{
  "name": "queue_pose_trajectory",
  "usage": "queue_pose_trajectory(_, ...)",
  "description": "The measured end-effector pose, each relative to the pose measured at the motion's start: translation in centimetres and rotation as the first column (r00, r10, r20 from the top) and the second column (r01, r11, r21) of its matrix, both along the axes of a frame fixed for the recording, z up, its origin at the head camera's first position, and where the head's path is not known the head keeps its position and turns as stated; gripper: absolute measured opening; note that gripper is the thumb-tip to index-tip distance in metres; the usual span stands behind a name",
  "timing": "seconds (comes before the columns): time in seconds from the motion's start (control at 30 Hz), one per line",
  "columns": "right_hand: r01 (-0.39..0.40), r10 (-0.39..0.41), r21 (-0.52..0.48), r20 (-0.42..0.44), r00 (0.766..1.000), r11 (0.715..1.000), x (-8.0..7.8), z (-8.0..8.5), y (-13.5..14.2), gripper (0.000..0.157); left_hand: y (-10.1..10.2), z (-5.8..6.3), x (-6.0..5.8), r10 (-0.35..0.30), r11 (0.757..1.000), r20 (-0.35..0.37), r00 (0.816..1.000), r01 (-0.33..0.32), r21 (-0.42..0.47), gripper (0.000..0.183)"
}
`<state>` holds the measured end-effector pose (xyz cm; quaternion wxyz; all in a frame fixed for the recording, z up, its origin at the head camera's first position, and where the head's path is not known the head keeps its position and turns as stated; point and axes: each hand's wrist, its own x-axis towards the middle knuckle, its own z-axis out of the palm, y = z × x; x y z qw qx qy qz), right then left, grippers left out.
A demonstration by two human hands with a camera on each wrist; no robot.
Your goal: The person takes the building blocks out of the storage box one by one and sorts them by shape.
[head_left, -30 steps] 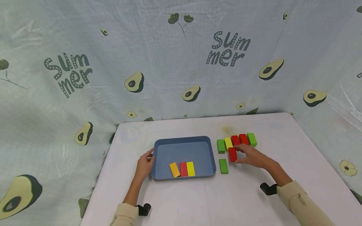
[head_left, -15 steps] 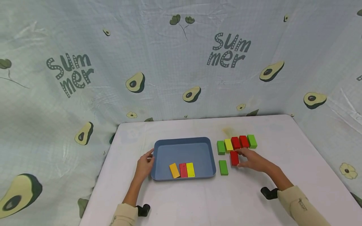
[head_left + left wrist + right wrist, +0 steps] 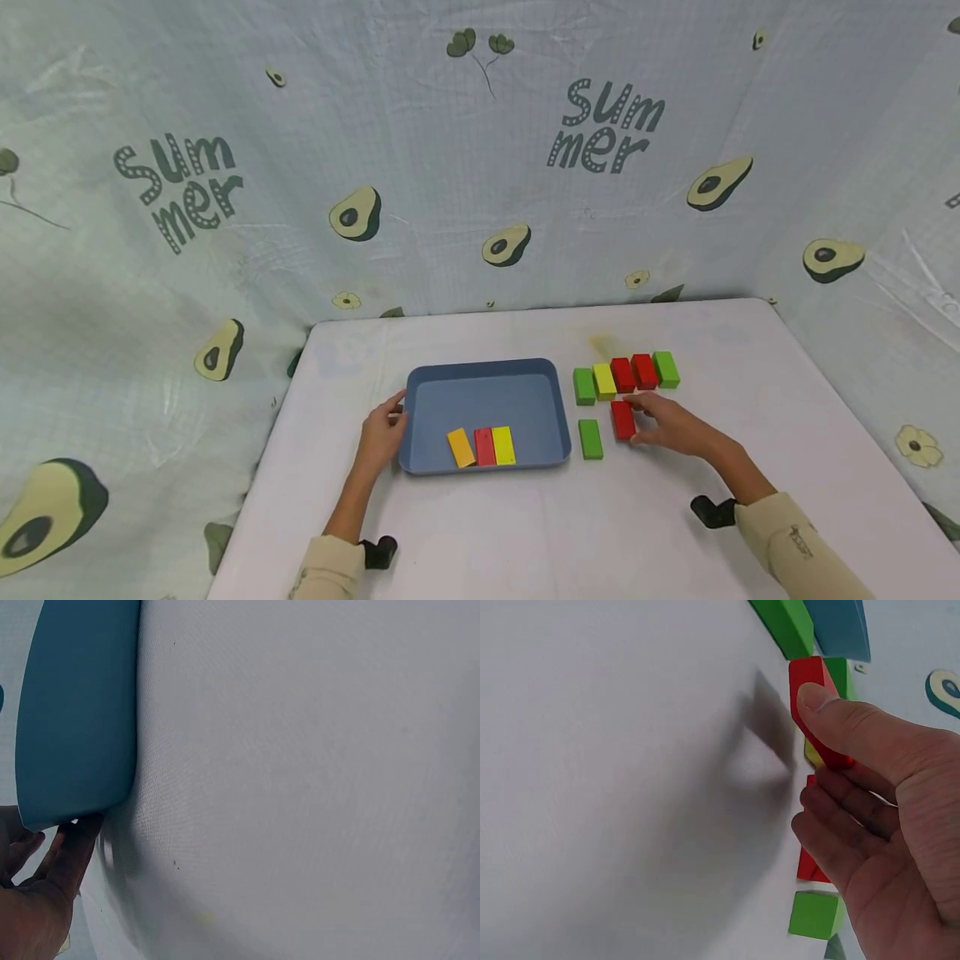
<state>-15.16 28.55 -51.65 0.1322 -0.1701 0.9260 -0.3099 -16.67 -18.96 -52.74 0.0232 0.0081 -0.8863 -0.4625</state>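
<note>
My right hand (image 3: 670, 423) pinches a red block (image 3: 622, 421) between thumb and fingers, right of the tray. In the right wrist view the thumb lies on the face of this red block (image 3: 805, 672), and its shadow falls on the table beside it. My left hand (image 3: 381, 433) is at the left wall of a blue-grey tray (image 3: 487, 396), fingertips touching its side. The left wrist view has those fingers at the tray's corner (image 3: 79, 750). An orange block (image 3: 461, 447), a red block (image 3: 484, 447) and a yellow block (image 3: 503, 446) lie along the tray's near side.
Behind the held block stands a row: a green block (image 3: 584, 387), a yellow block (image 3: 604, 382), two red blocks (image 3: 622, 376) and another green block (image 3: 666, 369). A single green block (image 3: 590, 439) lies nearer, beside the tray. A patterned cloth (image 3: 450, 167) hangs behind the white table (image 3: 525, 533).
My right hand has drawn the red block slightly toward me and to the right, away from the row; over the last half second it barely moves. The left hand has stayed at the tray.
</note>
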Motion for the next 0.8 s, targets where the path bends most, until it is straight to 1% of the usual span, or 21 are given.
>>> queue_pose_trajectory(0.1,-0.017,0.017,-0.004,-0.015,1.0,1.0,-0.12,-0.24,-0.14,0.065,-0.05,0.16,-0.13,-0.001,1.0,-0.003,1.0,0.001,0.001,0.043)
queue_pose_trajectory(0.2,-0.011,0.011,-0.01,-0.001,1.0,1.0,-0.09,-0.47,-0.32,0.066,-0.02,0.29,-0.09,-0.003,1.0,0.0,1.0,0.003,0.005,0.043)
queue_pose_trajectory(0.4,-0.012,0.011,0.026,0.015,1.0,1.0,0.19,-0.75,-0.5,0.068,0.15,0.31,0.23,0.006,1.0,0.015,1.0,-0.006,-0.006,0.043)
queue_pose_trajectory(0.63,-0.016,0.017,0.071,-0.012,1.0,0.997,0.34,-0.69,-0.73,0.067,0.18,0.37,-0.01,0.003,1.0,-0.001,1.0,-0.003,-0.012,0.043)
queue_pose_trajectory(0.8,-0.003,0.002,0.083,0.006,1.0,0.997,0.51,-0.56,-0.99,0.066,0.12,0.27,0.06,0.003,1.0,-0.006,1.0,-0.003,-0.015,0.043)
